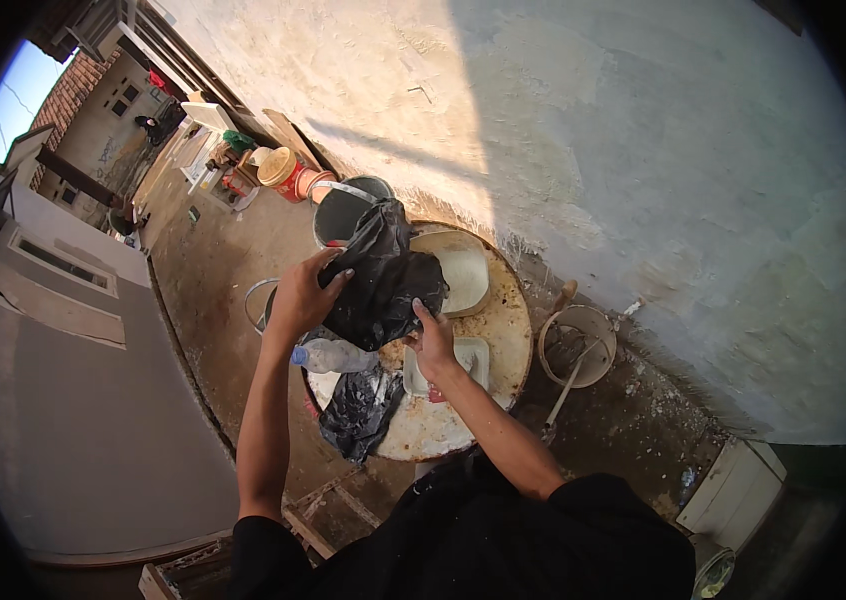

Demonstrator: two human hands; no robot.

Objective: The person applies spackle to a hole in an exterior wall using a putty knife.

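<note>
A black, crumpled plastic bag (383, 280) is stretched between my two hands above a round, stained table (498, 350). My left hand (305, 292) pinches its left edge, and my right hand (430, 343) grips its lower right edge with the thumb on top. Just below the bag, a clear plastic bottle (341, 356) with a blue cap lies on its side. A second black plastic bag (358, 415), smeared with white, hangs partly over the near left edge of the table. Under my right wrist sits a small white tray (473, 358); a larger pale tub (465, 268) stands farther back.
A dark bucket (343, 205) stands beyond the table, with a red bucket (283, 172) behind it. Right of the table, an open pail (583, 350) holds a long-handled tool. A plastered wall (643, 200) runs along the right. Wooden slats (328, 520) lie near my left elbow.
</note>
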